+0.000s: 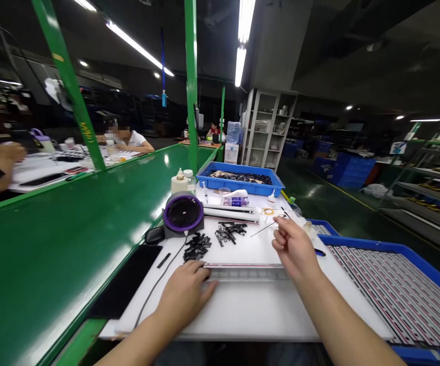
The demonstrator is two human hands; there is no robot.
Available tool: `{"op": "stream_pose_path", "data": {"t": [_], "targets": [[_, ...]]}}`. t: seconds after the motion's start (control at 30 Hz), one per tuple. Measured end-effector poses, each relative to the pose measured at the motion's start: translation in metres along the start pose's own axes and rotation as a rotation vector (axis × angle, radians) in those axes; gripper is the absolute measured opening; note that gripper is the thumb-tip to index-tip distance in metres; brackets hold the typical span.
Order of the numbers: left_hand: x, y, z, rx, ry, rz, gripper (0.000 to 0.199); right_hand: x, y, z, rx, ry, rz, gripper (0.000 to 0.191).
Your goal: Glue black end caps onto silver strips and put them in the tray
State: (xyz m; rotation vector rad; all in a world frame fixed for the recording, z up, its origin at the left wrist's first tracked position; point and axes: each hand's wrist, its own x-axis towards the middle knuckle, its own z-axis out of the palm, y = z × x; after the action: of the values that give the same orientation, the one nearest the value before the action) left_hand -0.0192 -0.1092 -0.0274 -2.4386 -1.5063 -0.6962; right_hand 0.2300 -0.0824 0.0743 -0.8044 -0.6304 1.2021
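My left hand (pixel 190 288) lies over the left end of a long thin strip (pixel 243 265) with a red line, its fingers bent on it and the thumb apart. Below the strip runs a clear, ridged bar (pixel 246 275) on the white work surface (pixel 254 310). Raised above the right end of the strip, my right hand (pixel 292 246) pinches a thin dark rod (pixel 263 229) between thumb and forefinger; its tip points down to the left. Two piles of small black pieces (pixel 197 246) (pixel 230 232) lie beyond the strip, and a single black piece (pixel 164 260) sits left of them.
A purple-rimmed round device (pixel 183 213) stands at the left with a cable. Behind are bottles (pixel 180 183), long bars (pixel 231 213) and a blue tray (pixel 239 189) of black parts. At right, a blue tray (pixel 395 246) holds rows of strips. Other people sit across the green partition (pixel 121 203).
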Motion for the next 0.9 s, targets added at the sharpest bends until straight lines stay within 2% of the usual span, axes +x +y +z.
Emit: {"op": "stream_pose_path", "data": {"t": [0.1, 0.2, 0.4, 0.67, 0.9], "targets": [[-0.002, 0.003, -0.002, -0.030, -0.034, -0.040, 0.022, -0.025, 0.033, 0.019, -0.001, -0.034, 0.110, 0.030], [-0.005, 0.007, -0.002, -0.051, -0.040, -0.069, 0.021, -0.042, 0.061, 0.024, -0.035, -0.053, 0.152, 0.028], [-0.007, 0.011, -0.001, -0.064, -0.017, -0.084, 0.021, -0.064, 0.101, 0.012, -0.212, 0.002, 0.023, 0.028], [-0.007, 0.011, -0.002, -0.058, -0.012, -0.074, 0.020, -0.077, 0.122, 0.008, -0.536, 0.020, -0.143, 0.035], [-0.008, 0.011, -0.001, -0.047, 0.002, -0.063, 0.020, -0.079, 0.131, 0.008, -0.627, -0.005, -0.187, 0.034]]}}
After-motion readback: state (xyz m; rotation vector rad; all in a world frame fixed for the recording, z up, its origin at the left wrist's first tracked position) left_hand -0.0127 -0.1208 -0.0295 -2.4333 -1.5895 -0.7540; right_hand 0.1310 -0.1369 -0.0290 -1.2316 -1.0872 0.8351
